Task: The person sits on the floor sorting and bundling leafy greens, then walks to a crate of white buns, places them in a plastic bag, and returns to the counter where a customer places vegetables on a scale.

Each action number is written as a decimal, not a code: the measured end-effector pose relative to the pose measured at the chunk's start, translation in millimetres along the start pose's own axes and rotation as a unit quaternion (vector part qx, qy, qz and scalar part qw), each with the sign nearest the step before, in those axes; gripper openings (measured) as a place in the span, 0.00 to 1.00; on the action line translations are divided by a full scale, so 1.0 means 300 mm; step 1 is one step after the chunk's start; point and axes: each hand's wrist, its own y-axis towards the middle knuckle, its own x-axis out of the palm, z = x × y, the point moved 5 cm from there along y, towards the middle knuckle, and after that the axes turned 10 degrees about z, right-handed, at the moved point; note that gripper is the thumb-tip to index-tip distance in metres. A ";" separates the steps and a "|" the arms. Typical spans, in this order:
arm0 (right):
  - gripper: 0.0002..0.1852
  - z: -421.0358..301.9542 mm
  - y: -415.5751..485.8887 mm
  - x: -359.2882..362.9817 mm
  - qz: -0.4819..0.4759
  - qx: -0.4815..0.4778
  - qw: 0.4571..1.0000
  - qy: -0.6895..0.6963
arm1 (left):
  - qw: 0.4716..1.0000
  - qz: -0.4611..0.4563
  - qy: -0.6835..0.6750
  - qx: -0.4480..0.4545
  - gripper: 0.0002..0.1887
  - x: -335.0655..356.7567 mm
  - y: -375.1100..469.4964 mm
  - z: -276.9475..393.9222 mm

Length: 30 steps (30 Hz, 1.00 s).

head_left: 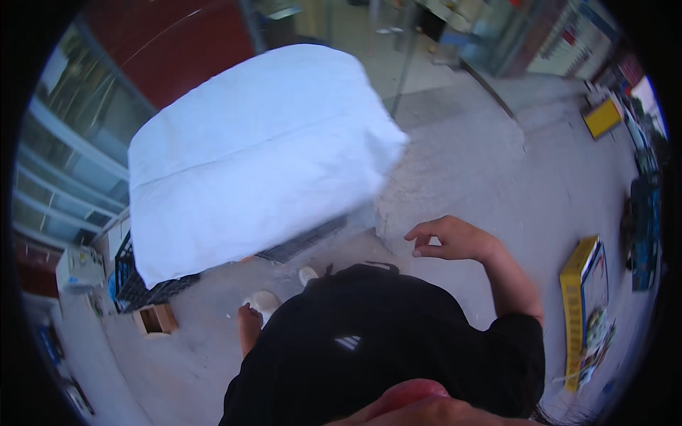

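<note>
A large white cloth cover lies draped over a bulky thing in front of me, hiding most of it. My right hand hangs in the air right of the cover, apart from it. Its fingers are loosely bent, thumb and forefinger apart, with nothing between them. Low at my other side is my left hand, near my pale shoe. Only part of that hand shows, and its finger position is unclear. From under the cover's left corner juts a black plastic crate.
A small open cardboard box sits on the concrete floor by the crate. Farther left stands a whitish boxy object. On my right are a yellow-sided box and, farther off, another yellow object. Glass panels rise behind the cover.
</note>
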 end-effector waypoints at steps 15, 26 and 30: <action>0.15 0.738 -0.734 -0.006 0.285 0.216 0.860 0.363 | 0.919 -0.078 0.376 -0.086 0.12 0.814 -0.233 -0.465; 0.18 2.080 -1.144 -0.082 0.405 0.478 0.713 0.316 | 0.905 -0.088 0.402 -0.108 0.13 1.786 -0.442 -0.948; 0.09 2.300 -1.600 0.135 0.243 0.644 0.688 0.230 | 0.939 -0.009 0.309 -0.152 0.11 2.136 -0.619 -1.077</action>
